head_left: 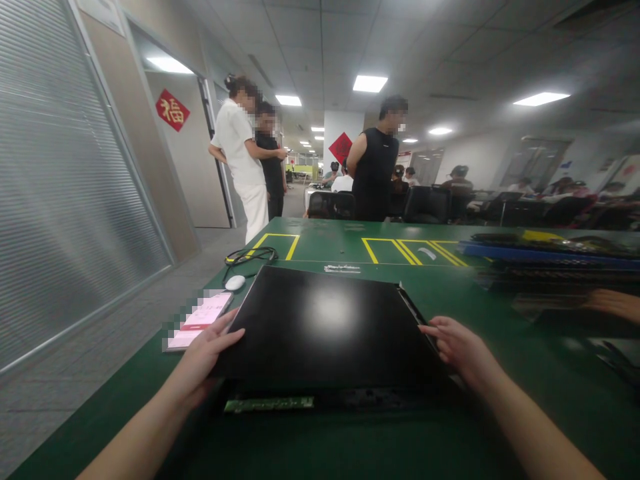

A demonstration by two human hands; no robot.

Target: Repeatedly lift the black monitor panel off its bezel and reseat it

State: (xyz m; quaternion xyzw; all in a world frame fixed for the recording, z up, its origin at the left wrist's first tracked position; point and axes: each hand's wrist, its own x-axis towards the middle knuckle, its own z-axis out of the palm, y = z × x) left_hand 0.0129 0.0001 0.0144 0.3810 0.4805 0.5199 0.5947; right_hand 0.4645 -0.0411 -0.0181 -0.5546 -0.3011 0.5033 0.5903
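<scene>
Above the green table (300, 460), in the head view, I hold a flat black panel (300, 347) with both of my hands, one at each side. My left hand (205, 357) is closed on the left edge: the thumb lies on the dark face, and the other fingers go behind the edge, where I cannot see them well. My right hand (460, 350) grips the right edge, with its fingers bent and their tips close together. A round white reflection shines on the panel's face. Just below its near edge there is a narrow green circuit board (269, 404); whether it is joined to the panel, I cannot tell. To the left of the panel are a pink sheet (203, 319), a white rounded object (235, 283) and a black cable (250, 255). Beyond the panel, yellow lines (370, 251) mark the table. At the right, another person's hand (615, 303) is near a blurred stack of dark and blue parts (545, 257). Farther away, a person in black (375, 170) stands behind the table.
</scene>
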